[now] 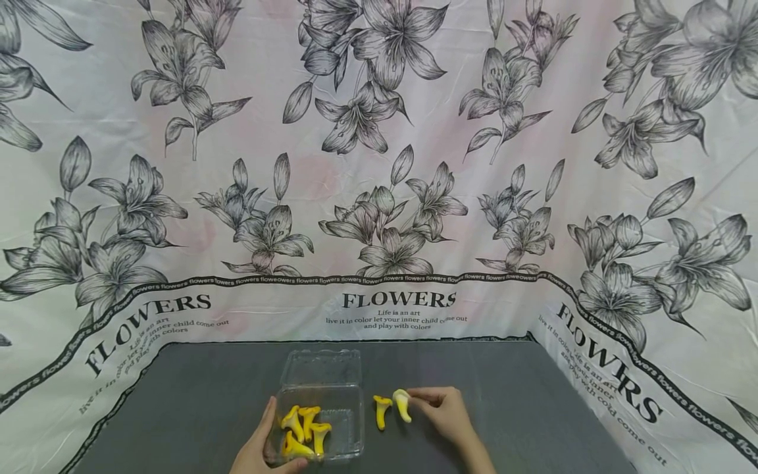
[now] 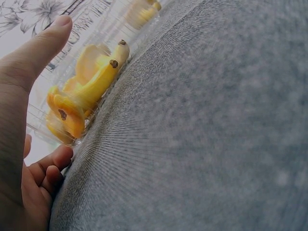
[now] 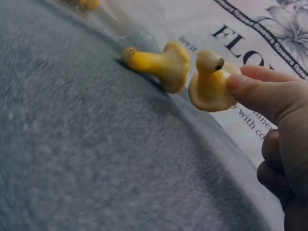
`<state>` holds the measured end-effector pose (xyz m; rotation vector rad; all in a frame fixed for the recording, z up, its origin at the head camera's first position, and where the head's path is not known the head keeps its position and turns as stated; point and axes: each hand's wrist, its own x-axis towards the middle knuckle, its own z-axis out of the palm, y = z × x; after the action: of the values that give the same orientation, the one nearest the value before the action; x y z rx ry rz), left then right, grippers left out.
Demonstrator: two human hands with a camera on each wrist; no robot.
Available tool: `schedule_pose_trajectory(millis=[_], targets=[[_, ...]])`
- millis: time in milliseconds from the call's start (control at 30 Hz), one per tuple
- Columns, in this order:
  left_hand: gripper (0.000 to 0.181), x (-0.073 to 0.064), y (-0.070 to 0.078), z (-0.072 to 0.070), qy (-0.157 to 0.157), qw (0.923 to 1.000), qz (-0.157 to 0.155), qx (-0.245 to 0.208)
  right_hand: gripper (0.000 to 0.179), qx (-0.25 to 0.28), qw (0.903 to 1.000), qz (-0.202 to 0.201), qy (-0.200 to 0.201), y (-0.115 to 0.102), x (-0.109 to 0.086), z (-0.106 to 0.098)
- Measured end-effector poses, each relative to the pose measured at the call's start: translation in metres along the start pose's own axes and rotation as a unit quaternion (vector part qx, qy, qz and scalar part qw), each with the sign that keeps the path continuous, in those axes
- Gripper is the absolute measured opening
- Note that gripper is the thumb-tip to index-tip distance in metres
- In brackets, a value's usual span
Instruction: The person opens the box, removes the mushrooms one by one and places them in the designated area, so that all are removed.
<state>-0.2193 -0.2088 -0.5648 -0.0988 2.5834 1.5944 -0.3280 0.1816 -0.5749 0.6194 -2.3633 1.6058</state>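
My right hand (image 1: 445, 412) pinches a yellow chanterelle mushroom (image 1: 403, 405) by its pale cap, between thumb and forefinger. In the right wrist view this mushroom (image 3: 208, 86) is tilted with its stem end toward the camera. Just left of it, a second chanterelle (image 1: 381, 412) lies on the table. Around the left front corner of a clear plastic clamshell box (image 1: 353, 454), my left hand (image 1: 260, 444) holds on, thumb along the front and fingers at the side. Several chanterelles (image 1: 306, 428) lie in the box's left part, seen through its wall in the left wrist view.
The box's clear lid (image 1: 321, 367) stands open at the back. A dark grey cloth covers the table (image 1: 503, 408). White fabric (image 1: 391, 210) printed with flowers and lettering encloses the back and both sides.
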Motion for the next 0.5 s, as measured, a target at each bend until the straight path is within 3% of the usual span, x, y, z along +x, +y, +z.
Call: schedule_pose_trajectory(millis=[133,500], targets=[[0.122,-0.001,0.0,-0.0006,-0.003,1.0,0.001,-0.003,0.014,-0.032,0.9993,-0.01,-0.016,0.0014,-0.0019,0.0012],[0.123,0.0011,-0.0013,0.0011,0.006,0.9999,-0.003,0.011,0.018,-0.053,0.9967,0.005,-0.062,0.0029,-0.0029,-0.0009]])
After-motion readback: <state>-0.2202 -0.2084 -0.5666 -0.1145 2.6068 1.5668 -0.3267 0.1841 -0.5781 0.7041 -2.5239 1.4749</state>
